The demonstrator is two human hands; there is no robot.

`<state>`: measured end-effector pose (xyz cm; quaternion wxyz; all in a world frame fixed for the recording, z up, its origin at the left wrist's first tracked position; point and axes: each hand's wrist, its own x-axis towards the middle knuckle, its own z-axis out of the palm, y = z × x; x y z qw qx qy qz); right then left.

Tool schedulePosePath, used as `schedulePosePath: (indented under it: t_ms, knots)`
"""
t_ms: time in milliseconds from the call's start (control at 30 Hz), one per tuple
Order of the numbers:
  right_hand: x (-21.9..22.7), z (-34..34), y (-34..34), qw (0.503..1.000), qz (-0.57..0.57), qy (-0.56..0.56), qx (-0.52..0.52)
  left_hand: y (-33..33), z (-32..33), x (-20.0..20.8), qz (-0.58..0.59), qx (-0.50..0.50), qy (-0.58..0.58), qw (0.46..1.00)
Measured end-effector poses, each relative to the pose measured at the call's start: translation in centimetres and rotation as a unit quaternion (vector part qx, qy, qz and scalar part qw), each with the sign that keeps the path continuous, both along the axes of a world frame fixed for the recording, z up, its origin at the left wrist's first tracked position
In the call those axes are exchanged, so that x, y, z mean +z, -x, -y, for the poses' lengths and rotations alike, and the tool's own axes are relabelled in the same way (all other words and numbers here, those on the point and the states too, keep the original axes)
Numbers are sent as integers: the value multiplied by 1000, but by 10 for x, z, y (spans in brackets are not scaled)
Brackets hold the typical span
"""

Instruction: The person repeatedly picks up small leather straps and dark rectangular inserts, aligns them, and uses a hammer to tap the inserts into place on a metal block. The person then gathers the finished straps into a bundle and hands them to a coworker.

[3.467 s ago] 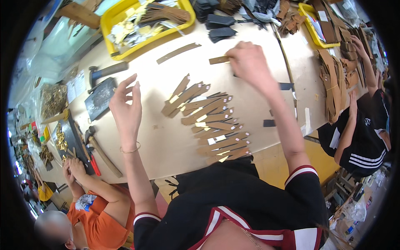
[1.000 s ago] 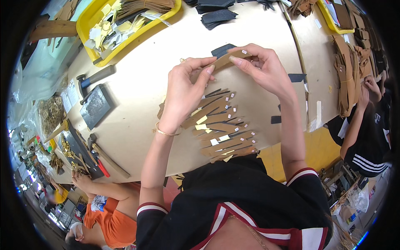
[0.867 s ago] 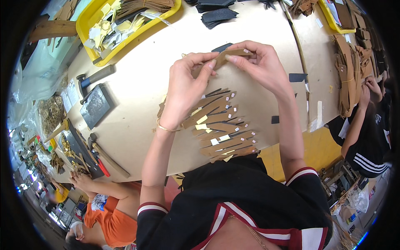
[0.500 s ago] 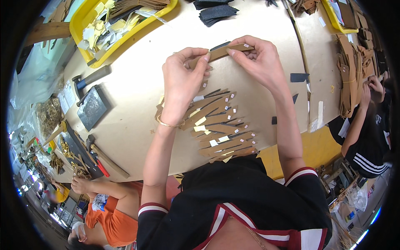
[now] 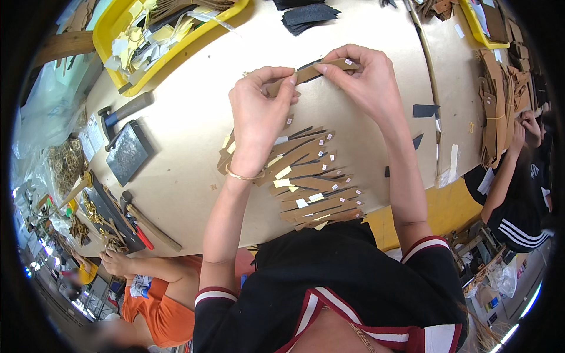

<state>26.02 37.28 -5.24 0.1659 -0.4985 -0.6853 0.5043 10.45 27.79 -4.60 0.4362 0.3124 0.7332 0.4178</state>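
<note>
Between my two hands stretches a brown leather strip (image 5: 308, 75) with a small white label at its right end and a black piece along its far edge. My left hand (image 5: 261, 106) pinches the strip's left part between thumb and fingers. With thumb and fingers closed, my right hand (image 5: 364, 79) grips the other part. Below them on the table, overlapping brown strips (image 5: 312, 170) lie in a row, with black pieces, small labels and pale paper slips among them. My left wrist hides part of that row.
A yellow tray (image 5: 154, 73) of paper scraps stands far left, with black pieces (image 5: 309, 17) beyond my hands. A hammer (image 5: 126, 110), a dark metal block (image 5: 130, 152) and another hammer (image 5: 150, 222) lie left. Brown strips (image 5: 497, 112) are stacked right. Co-workers sit on both sides.
Both hands still hold the leather strip at nearly the same place. The black piece along its edge shows slightly differently, and my right hand has shifted a little.
</note>
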Motion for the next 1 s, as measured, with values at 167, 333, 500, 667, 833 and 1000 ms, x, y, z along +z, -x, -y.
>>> schedulePosePath:
  t_ms: [167, 333, 500, 667, 833, 1000]
  knots:
    - [2, -1, 2, 1000, 8, -2, -5, -1, -1, 1, -13, 1, 0, 1000]
    - [5, -1, 4, 1000, 24, -3, -12, -3, -2, 1, -26, 10, -9, 1000]
    - [9, -1, 6, 999, 39, 5, -13, -4, -3, 1, -67, -1, -8, 998]
    - [9, -2, -2, 999, -6, 45, -23, -6, -4, 0, -115, -9, -5, 993]
    - [1, 0, -8, 996, -71, 47, -19, -6, -3, -3, -132, -13, -23, 991]
    - [-4, 3, -5, 997, -64, -2, -36, -6, -3, -5, -148, -21, -20, 989]
